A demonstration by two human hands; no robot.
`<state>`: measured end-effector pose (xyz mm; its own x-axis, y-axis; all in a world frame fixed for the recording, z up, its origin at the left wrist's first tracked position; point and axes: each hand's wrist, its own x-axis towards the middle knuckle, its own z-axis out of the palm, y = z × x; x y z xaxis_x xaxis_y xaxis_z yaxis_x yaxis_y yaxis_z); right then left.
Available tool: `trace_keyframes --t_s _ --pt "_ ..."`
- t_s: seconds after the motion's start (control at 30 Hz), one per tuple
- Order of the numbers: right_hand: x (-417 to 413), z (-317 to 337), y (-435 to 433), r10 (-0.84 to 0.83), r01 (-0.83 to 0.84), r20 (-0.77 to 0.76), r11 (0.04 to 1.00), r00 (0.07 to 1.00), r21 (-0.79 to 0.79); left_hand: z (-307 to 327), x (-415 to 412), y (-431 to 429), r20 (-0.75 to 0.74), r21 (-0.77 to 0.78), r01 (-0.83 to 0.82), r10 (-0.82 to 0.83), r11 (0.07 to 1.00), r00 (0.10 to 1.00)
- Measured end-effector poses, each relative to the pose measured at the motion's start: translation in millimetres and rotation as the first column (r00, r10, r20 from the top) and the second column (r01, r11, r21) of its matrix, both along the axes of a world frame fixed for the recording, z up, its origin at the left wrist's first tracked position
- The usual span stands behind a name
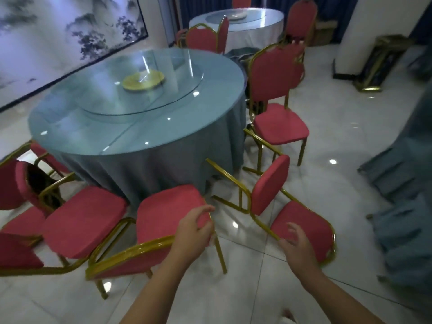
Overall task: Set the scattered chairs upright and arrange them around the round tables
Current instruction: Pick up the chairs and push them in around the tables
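At lower centre the left grip [195, 230] curls its fingers round the right seat edge of an upright red chair [167, 212] — it stands just beside the blue-draped round surface [70, 129] that fills the middle left. At lower right the right grip [295, 246] hangs with fingers spread, holding nothing, over the backrest of a tipped chair [270, 183]. That chair lies on its back on the floor [245, 256], legs toward the surface — whether the grip touches it I cannot tell.

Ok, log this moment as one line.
left hand grips upright chair | right hand open above tipped chair | both chairs beside round table
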<state>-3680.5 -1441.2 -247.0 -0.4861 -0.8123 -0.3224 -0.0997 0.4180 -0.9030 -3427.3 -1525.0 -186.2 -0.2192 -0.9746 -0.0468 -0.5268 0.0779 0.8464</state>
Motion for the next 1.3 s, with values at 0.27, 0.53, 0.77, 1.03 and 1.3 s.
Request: trace_keyframes --t_s 0.27,0.53,0.77,1.03,1.3 --pt "-102.8 -26.3 -1.1 -0.161 0.159 0.077 0.986 0.984 0.041 -45.6 -123.4 -15.2 0.017 0.339 0.199 -0.218 0.919 0.976" --pt "-186.3 -68.5 -6.1 -0.295 0.269 0.126 0.945 0.947 0.187 -89.3 -210.8 -43.4 0.052 0.529 0.154 -0.213 0.835 0.976" --pt "-209.5 -97.3 -32.3 -0.393 0.338 0.102 0.876 0.914 0.343 -118.4 -274.2 -151.1 0.107 0.577 0.246 -0.371 0.779 0.923" --pt "-239.9 -83.6 -122.9 -0.578 0.504 0.014 0.723 0.816 0.473 -159.0 -334.7 -312.2 0.087 0.640 0.265 -0.412 0.721 0.907" --pt "-245.7 -58.9 -160.6 -0.669 0.572 0.027 0.654 0.742 0.495 -184.6 -395.6 -360.8 0.083 0.731 0.380 -0.626 0.567 0.775"
